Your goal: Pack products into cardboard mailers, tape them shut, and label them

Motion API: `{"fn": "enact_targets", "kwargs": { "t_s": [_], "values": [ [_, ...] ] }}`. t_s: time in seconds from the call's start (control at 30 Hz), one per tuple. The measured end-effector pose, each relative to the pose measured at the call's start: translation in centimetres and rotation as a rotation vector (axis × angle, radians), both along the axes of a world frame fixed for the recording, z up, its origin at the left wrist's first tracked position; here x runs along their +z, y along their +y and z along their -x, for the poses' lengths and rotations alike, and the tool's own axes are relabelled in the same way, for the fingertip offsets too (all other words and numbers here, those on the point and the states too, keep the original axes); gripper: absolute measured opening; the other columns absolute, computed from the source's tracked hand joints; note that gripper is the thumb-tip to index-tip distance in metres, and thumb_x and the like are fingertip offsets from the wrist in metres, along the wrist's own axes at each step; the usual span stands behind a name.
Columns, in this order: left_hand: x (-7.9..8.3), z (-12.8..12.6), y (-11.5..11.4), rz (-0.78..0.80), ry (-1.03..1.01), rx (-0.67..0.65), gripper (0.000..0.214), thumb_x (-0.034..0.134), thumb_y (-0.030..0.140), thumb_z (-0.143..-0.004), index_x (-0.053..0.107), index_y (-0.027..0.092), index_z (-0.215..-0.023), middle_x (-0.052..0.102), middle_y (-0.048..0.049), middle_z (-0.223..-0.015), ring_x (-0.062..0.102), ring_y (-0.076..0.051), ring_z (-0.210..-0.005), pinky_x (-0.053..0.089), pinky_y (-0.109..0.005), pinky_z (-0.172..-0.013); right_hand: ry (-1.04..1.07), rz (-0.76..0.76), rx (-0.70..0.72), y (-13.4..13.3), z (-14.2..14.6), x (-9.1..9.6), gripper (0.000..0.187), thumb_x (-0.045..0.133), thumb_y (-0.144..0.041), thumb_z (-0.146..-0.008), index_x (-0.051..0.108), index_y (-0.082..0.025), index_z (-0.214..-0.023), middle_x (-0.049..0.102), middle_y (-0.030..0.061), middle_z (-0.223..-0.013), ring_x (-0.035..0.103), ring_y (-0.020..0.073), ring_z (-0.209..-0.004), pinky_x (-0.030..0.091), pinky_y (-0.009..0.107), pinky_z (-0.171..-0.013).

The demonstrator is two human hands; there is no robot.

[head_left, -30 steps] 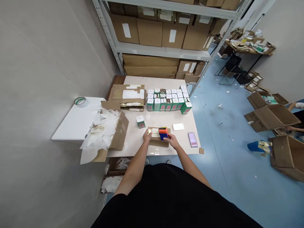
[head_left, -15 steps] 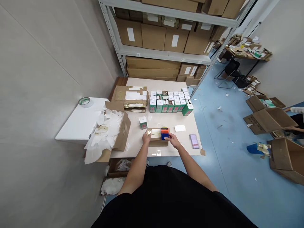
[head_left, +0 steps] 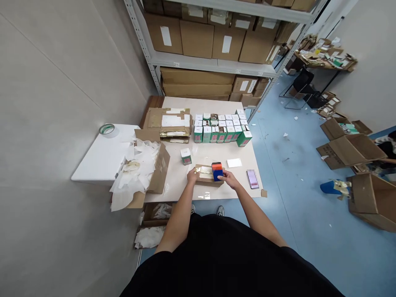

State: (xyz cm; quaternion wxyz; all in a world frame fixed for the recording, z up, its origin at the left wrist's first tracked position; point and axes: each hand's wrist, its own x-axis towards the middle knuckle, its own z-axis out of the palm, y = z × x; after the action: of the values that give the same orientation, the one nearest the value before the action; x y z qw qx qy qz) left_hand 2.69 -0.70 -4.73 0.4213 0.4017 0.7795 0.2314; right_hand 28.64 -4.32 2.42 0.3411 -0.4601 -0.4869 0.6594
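A small flat cardboard box (head_left: 205, 175) lies near the front edge of the white table (head_left: 213, 156). My left hand (head_left: 193, 176) grips its left end, fingers closed on the cardboard. My right hand (head_left: 228, 178) is closed on an orange and blue tape dispenser (head_left: 217, 171) that rests on the right part of the box. A single green and white carton (head_left: 186, 156) stands just behind the box, to the left.
Rows of green and white cartons (head_left: 221, 130) fill the table's far half beside a flattened cardboard box (head_left: 168, 122). An open box of white paper (head_left: 139, 171) sits left, a tape roll (head_left: 107, 129) on the side table. A white card (head_left: 234, 163) and phone (head_left: 252, 178) lie right. Shelves of boxes (head_left: 198, 39) stand behind.
The camera shifted slightly. Both hands stay on the small box, and the tape dispenser has moved a little along its right end.
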Motion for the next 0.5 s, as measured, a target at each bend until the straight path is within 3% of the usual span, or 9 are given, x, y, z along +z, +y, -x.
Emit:
{"fn": "enact_targets", "kwargs": {
  "t_s": [0.23, 0.4, 0.5],
  "values": [
    [1.5, -1.2, 0.1, 0.019, -0.003, -0.018, 0.054, 0.067, 0.033, -0.093, 0.059, 0.024, -0.146, 0.069, -0.0082, -0.139, 0.065, -0.025, -0.126, 0.047, -0.027, -0.102, 0.020, 0.008, 0.007, -0.3, -0.5, -0.2, 0.054, 0.087, -0.044, -0.071, 0.075, -0.022, -0.119, 0.077, 0.0061, -0.114, 0.067, 0.0284, -0.112, 0.050, 0.046, -0.104],
    [3.3, -1.0, -0.7, 0.032, -0.025, -0.057, 0.062, 0.072, 0.032, -0.089, 0.055, 0.021, -0.148, 0.069, -0.0125, -0.136, 0.064, -0.029, -0.127, 0.048, -0.034, -0.104, 0.015, -0.009, 0.023, 0.1, -0.5, -0.1, 0.049, 0.087, -0.041, -0.071, 0.076, -0.023, -0.115, 0.077, 0.0052, -0.109, 0.068, 0.0282, -0.110, 0.050, 0.046, -0.104],
    [5.4, -1.1, -1.8, -0.162, 0.048, -0.073, 0.080, 0.076, 0.027, -0.083, 0.043, 0.021, -0.156, 0.056, -0.0160, -0.152, 0.053, -0.033, -0.140, 0.043, -0.040, -0.113, 0.020, -0.008, 0.011, 0.1, -0.6, -0.1, 0.047, 0.088, -0.043, -0.069, 0.077, -0.023, -0.111, 0.077, 0.0047, -0.107, 0.068, 0.0283, -0.108, 0.049, 0.047, -0.104]
  ]
}}
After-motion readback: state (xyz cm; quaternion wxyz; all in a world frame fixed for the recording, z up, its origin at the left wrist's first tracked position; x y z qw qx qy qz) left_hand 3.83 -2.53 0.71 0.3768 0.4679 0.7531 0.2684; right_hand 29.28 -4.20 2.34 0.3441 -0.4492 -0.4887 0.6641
